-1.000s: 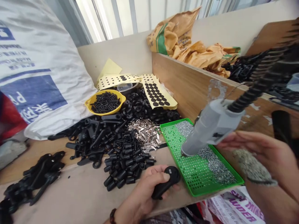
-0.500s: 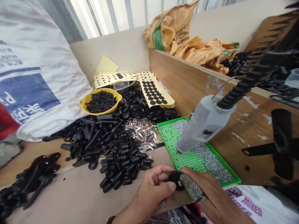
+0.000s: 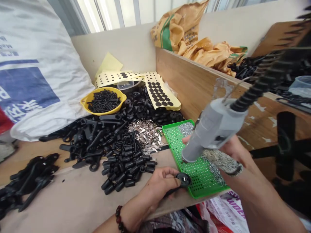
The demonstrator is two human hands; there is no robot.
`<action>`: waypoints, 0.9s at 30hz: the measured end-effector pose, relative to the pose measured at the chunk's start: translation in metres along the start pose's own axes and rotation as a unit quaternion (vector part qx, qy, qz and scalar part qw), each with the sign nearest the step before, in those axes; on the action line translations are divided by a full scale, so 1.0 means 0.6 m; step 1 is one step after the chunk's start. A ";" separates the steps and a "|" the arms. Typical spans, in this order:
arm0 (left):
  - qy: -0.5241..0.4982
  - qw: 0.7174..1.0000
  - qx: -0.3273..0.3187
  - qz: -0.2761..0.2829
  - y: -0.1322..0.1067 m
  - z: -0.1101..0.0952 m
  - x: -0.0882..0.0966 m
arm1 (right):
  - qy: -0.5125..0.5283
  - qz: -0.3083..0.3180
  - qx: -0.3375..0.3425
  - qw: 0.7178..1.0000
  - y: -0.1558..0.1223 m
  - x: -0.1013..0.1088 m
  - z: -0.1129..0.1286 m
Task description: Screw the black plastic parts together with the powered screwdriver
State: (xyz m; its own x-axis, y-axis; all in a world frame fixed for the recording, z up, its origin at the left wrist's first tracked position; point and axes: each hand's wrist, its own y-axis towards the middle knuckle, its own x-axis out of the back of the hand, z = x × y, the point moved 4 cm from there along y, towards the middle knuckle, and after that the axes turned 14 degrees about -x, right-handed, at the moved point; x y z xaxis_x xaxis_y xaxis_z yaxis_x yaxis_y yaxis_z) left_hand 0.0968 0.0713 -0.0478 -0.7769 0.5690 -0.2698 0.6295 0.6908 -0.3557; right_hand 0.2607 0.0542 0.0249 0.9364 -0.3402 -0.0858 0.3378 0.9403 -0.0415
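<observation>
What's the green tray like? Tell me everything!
The green tray is long and shallow, with a low rim and a floor full of holes. It looks plastic and lies on the table, pointing away at a slant. Silvery bits lie at its far end and along its right side. A grey tool and the right hand partly hide it; I can't tell whether they touch it.

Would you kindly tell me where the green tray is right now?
In the head view, the green tray is right of centre, between the pile of silvery metal pieces and the wooden partition, with the grey tool partly hiding it.
</observation>
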 end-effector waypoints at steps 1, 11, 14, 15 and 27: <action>-0.001 1.000 0.003 0.003 0.000 0.000 -0.001 | 0.015 0.018 0.004 1.000 -0.005 -0.007 0.003; 0.023 1.000 -0.007 0.006 0.016 -0.003 0.008 | 0.129 -0.001 -0.048 0.990 -0.017 0.013 -0.007; 0.036 0.999 -0.015 0.004 0.021 -0.008 0.011 | 0.141 0.000 -0.065 0.988 -0.024 0.012 -0.028; 0.041 0.999 -0.016 0.007 0.022 -0.009 0.011 | 0.146 0.002 -0.067 0.987 -0.027 0.010 -0.034; 0.073 0.997 -0.006 0.004 0.020 -0.011 0.007 | 0.189 0.035 -0.047 0.980 -0.044 -0.003 -0.067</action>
State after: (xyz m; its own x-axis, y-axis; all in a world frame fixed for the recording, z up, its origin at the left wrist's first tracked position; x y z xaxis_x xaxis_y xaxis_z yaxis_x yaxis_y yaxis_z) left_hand 0.1012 0.0849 -0.0475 -0.7623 0.6322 -0.1388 0.6358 0.6911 -0.3437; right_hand 0.2461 0.0296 -0.0137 0.8486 -0.2715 -0.4541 0.2477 0.9623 -0.1124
